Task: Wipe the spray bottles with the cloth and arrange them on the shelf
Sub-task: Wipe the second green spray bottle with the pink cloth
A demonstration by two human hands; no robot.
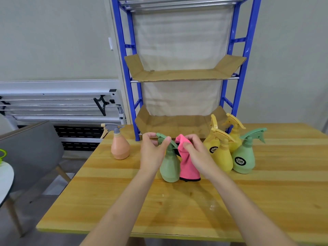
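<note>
Pink cloth point(188, 162) is pinched in the right hand point(196, 153), rubbing the green bottle point(169, 166) on the surface point(177, 201) before the shelf point(179, 75); the left hand point(152, 150) pinches its trigger (steadying it, I judge).

Both bare forearms reach forward, the left hand point(154, 152) and right hand point(196, 153) pinched shut close together.

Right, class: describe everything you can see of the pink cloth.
The pink cloth looks soft, with a dark edge along its bottom. It hangs down to the wooden table, bunched at the top in the right hand, and presses against the trigger head of the green spray bottle, which the left hand steadies. No stains can be made out.
</note>
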